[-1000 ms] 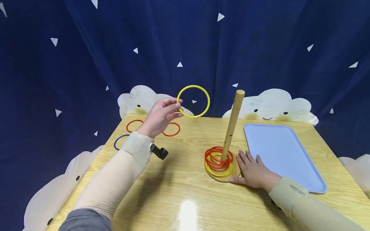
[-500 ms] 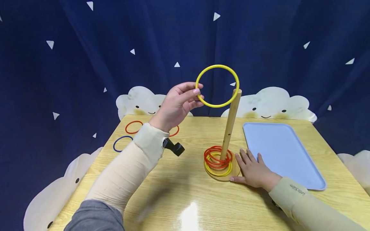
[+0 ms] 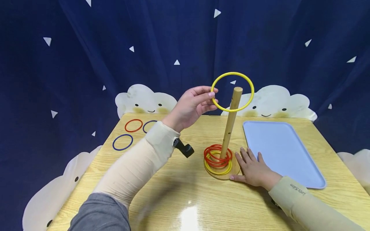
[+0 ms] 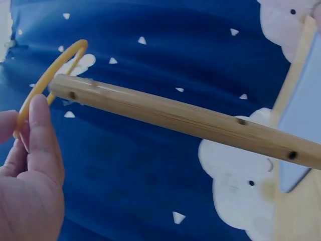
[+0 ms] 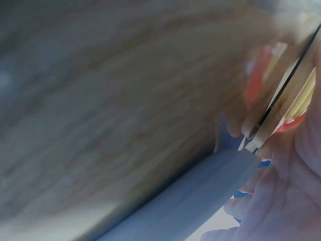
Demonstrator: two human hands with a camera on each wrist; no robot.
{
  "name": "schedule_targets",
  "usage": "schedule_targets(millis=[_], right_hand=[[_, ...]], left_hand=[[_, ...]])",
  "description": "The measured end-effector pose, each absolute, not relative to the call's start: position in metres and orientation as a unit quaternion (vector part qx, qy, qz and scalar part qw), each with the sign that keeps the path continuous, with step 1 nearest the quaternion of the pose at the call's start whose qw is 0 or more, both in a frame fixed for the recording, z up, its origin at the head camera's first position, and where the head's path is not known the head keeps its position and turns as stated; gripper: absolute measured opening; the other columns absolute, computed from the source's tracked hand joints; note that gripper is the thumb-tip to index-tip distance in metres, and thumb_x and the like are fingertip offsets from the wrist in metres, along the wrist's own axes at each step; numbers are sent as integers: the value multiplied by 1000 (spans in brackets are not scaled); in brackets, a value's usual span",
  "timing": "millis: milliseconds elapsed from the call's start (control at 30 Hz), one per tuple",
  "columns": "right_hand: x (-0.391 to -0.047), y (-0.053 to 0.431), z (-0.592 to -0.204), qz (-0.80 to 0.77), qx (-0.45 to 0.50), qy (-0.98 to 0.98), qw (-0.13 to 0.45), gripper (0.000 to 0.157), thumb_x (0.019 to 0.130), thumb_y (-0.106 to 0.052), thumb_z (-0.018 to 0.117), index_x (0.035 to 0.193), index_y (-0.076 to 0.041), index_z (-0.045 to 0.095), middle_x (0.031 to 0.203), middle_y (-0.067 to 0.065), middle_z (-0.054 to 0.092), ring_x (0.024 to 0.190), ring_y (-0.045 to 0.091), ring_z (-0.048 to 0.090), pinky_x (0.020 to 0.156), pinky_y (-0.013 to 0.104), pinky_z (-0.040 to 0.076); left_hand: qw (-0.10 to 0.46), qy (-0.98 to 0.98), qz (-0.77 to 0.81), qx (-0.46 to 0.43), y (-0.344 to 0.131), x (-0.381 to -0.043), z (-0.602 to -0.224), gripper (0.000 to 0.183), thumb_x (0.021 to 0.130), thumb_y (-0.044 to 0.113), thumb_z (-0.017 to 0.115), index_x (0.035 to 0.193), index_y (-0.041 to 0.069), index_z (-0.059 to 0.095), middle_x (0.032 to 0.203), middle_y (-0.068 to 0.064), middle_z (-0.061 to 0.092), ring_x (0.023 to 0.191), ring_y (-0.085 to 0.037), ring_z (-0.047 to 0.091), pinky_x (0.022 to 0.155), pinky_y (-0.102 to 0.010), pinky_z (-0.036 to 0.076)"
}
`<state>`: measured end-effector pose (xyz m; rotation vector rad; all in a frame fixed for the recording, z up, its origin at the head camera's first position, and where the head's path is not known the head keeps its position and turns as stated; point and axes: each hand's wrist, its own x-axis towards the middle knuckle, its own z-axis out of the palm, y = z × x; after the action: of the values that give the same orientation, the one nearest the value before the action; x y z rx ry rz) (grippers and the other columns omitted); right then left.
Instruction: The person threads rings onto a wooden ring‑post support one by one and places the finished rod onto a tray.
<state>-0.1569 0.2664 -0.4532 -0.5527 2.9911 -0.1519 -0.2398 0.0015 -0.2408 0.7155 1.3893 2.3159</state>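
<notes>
My left hand (image 3: 193,106) pinches a thin yellow ring (image 3: 253,91) by its left side, between thumb and fingers. The ring is tilted and overlaps the top of an upright wooden post (image 3: 229,125) in the head view. From the left wrist, the yellow ring (image 4: 48,75) shows right at the post's tip. Around the post's foot, several red rings (image 3: 206,157) lie over yellow rings (image 3: 221,173) on a round wooden base (image 3: 236,169). With fingers spread, my right hand (image 3: 255,171) rests at the base's right edge; its palm (image 5: 286,201) fills a corner of the right wrist view.
A pale blue tray (image 3: 283,150) lies right of the base, close to the right hand. At the back left of the table are a red ring (image 3: 134,132), a blue ring (image 3: 122,149) and another blue ring (image 3: 144,127) partly hidden by the left arm. A dark curtain (image 3: 185,38) hangs behind.
My left hand has carried the yellow ring rightward, first up and then slightly down, to the post's top. The left arm now covers one red ring and uncovers a blue one. My right hand stays put.
</notes>
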Motion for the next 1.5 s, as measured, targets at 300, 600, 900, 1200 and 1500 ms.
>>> schedule_targets(millis=[300,600,900,1200,1500], right_hand=[[-157,265,-451,-43,-177,982,57,106,90,-76,57,155,6,36,161,36,23,146,58,19,109,82,15],[-158,267,-454,-44,-177,982,56,108,90,-77,56,155,6,36,160,36,24,146,58,20,109,82,15],[-158,266,-453,-37,-173,982,59,105,91,-75,57,156,6,35,161,34,24,147,58,19,109,82,16],[-161,268,-458,-47,-189,979,59,109,91,-80,49,156,7,34,161,35,24,147,58,18,108,83,14],[-159,265,-452,-49,-176,980,72,107,92,-75,56,156,7,33,161,35,24,147,58,18,109,82,14]], left_hand=[[212,554,784,181,2,-253,-278,11,105,-5,53,111,-6,62,98,-8,65,79,-16,61,73,-23,60],[245,560,775,160,3,-262,-321,16,102,-11,51,102,1,61,87,-7,60,73,-16,63,74,-27,59],[273,613,729,135,9,-266,-360,9,102,-7,55,110,-6,57,92,-6,58,77,-16,61,80,-29,61],[300,686,658,76,1,-268,-419,27,103,-4,57,127,-15,56,105,-15,63,76,-14,63,75,-25,61],[300,726,616,66,-2,-272,-436,24,102,0,61,123,-13,62,84,-9,64,69,-13,62,65,-23,59]])
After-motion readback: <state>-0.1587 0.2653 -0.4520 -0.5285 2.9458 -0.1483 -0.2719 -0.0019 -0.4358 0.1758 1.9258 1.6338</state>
